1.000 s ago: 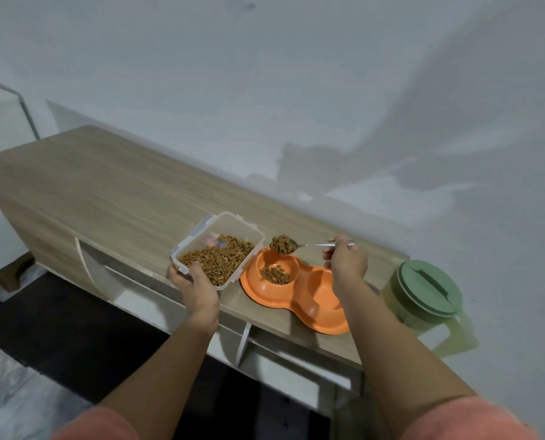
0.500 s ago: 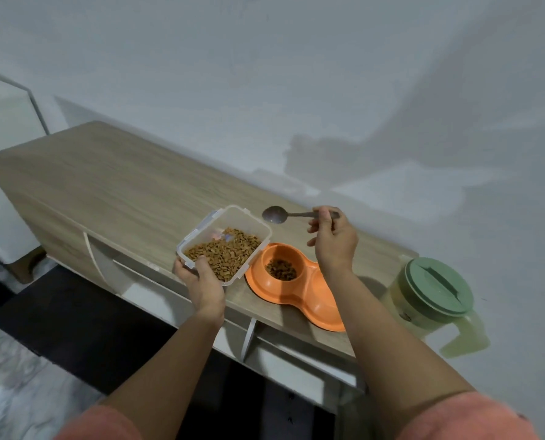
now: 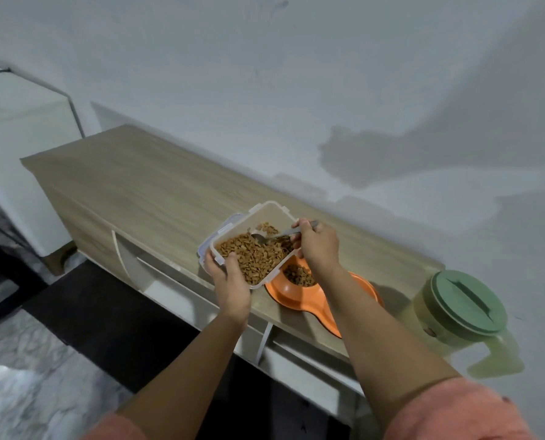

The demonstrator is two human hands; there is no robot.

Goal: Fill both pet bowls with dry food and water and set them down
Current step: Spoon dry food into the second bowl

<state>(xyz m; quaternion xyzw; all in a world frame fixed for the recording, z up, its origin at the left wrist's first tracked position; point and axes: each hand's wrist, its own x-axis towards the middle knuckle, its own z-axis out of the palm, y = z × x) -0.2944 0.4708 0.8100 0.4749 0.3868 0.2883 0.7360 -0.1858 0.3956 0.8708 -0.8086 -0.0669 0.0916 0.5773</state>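
Observation:
A clear plastic container (image 3: 266, 214) of brown dry food is tilted up off the wooden cabinet top, with my left hand (image 3: 228, 279) gripping its near corner. My right hand (image 3: 317, 242) holds a metal spoon (image 3: 275, 237) whose bowl dips into the dry food (image 3: 252, 254). An orange double pet bowl (image 3: 358, 285) lies on the cabinet just right of the container. Its left cup holds some dry food (image 3: 299, 275). My right forearm covers its right cup.
A pale green jug (image 3: 461, 315) with a green lid stands at the cabinet's right end, handle towards me. The wooden cabinet (image 3: 144, 185) runs along a white wall. Dark floor and grey marbled tiles lie below on the left.
The spoon tipped its food into the left cup, rose empty, then came back down into the container. My left hand lifted and tilted the container nearer the bowl.

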